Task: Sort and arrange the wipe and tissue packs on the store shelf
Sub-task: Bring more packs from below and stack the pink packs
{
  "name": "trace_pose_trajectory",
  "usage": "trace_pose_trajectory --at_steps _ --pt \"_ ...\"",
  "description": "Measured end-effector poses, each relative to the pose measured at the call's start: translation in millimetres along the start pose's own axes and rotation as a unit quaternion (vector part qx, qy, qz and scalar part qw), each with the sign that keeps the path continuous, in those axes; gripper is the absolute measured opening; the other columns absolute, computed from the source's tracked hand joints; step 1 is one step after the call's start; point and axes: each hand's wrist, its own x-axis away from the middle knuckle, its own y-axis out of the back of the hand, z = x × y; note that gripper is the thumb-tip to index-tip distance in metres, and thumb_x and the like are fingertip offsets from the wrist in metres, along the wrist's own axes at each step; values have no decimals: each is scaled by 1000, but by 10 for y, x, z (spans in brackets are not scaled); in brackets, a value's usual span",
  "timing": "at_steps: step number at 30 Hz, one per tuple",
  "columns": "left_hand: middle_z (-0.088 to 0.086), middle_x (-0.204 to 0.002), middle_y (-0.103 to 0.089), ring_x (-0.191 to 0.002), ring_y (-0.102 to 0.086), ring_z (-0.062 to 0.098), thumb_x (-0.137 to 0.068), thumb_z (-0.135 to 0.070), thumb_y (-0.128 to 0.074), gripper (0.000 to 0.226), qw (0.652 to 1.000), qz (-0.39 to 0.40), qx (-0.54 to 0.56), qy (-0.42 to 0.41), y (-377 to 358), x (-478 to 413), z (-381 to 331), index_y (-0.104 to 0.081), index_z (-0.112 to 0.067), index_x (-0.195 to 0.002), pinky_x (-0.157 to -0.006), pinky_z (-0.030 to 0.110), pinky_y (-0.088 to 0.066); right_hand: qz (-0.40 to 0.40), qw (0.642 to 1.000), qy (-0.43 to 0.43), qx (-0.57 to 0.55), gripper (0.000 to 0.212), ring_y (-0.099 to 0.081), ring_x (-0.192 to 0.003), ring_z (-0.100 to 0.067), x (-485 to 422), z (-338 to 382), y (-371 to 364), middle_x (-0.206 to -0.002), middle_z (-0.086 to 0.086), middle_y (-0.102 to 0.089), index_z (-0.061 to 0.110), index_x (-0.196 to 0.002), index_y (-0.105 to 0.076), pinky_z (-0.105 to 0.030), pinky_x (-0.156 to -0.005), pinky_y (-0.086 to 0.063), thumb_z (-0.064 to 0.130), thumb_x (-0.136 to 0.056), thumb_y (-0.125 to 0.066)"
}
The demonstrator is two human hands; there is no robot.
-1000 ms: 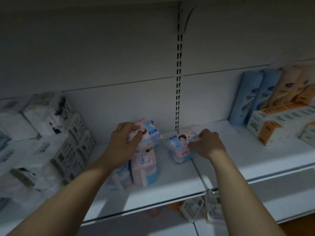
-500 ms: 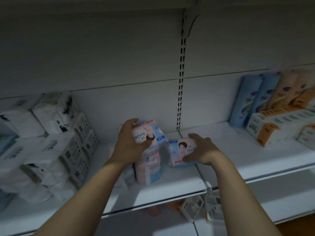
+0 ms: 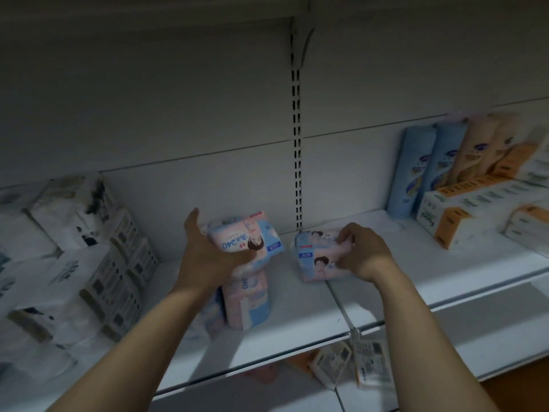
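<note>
Head view: a pink-and-blue tissue pack (image 3: 248,237) is clasped by the left hand (image 3: 208,257) above the standing packs (image 3: 246,298). To its right, a second pack (image 3: 315,257), long axis running front to back on the shelf (image 3: 297,319), is pinched by the right hand (image 3: 362,254).

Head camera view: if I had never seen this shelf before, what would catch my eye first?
Two bare hands at the middle of the white shelf: the left hand grips a pink and blue pack on top of a small stack of the same packs, the right hand holds a similar pack lying beside it. White packs crowd the left end, and tall blue and orange packs stand at the far right.
</note>
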Motion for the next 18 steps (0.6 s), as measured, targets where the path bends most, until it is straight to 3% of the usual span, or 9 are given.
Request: trace_pose_trajectory --at_steps 2,4,6,8,11,13,14,18 --pt "1 -119 -53 -83 -56 -2 -63 -5 -89 106 999 -17 38 24 -76 -28 -53 -22 -16 -145 -54 6 -46 -44 999 -9 -14 33 -53 -83 -21 -47 -73 -4 -111 -12 -55 26 -87 -52 -23 -62 -36 1 -75 -68" --pt "5 -120 -58 -86 -61 5 -62 -7 -90 87 1000 -5 17 21 -173 -98 -90 -38 -7 -131 -48 9 -47 -87 995 -24 -31 29 -56 -87 -25 -88 -134 18 -112 -14 -55 25 -90 -54 -22 -69 -38 -2 -81 -57" --pt "7 -116 -61 -91 -64 14 -60 -8 -91 73 999 23 -37 -3 -297 -189 -138 -49 -9 -120 -53 16 -50 -105 993 -42 -37 30 -58 -96 -29 -140 -191 40 -115 -15 -55 23 -100 -60 -24 -74 -42 -2 -85 -49" --pt "3 -114 -60 -100 -60 18 -58 -17 -87 63 986 59 -138 -76 -445 -278 -232 -56 -25 -113 -73 24 -51 -96 993 -53 -39 36 -57 -103 -33 -180 -232 37 -118 -16 -54 23 -108 -62 -31 -84 -49 0 -84 -48" --pt "5 -122 -55 -114 -53 22 -53 -27 -68 67 894 210 -341 -198 -709 -420 -368 -63 -35 -119 -98 30 -41 -96 992 -64 -50 35 -54 -109 -35 -195 -221 16 -123 -17 -49 22 -113 -60 -38 -93 -48 6 -83 -52" --pt "8 -128 -50 -117 -51 26 -64 -16 -69 67 801 333 -457 -198 -898 -516 -374 -60 -32 -129 -101 38 -42 -111 990 -64 -59 29 -53 -111 -36 -220 -186 -4 -125 -16 -45 19 -113 -61 -37 -94 -47 13 -84 -59" --pt "8 -131 -48 -119 -50 27 -69 -10 -67 66 767 359 -494 -196 -990 -548 -372 -58 -32 -131 -100 41 -43 -114 990 -60 -65 30 -54 -111 -36 -242 -169 -18 -125 -16 -45 18 -112 -61 -36 -94 -47 16 -83 -63" --pt "5 -141 -41 -124 -44 23 -77 -6 -65 62 712 371 -540 -253 -1247 -580 -393 -56 -29 -133 -100 36 -40 -123 988 -46 -84 40 -55 -109 -31 -340 -165 -109 -122 -14 -48 18 -111 -59 -33 -93 -44 38 -80 -72"
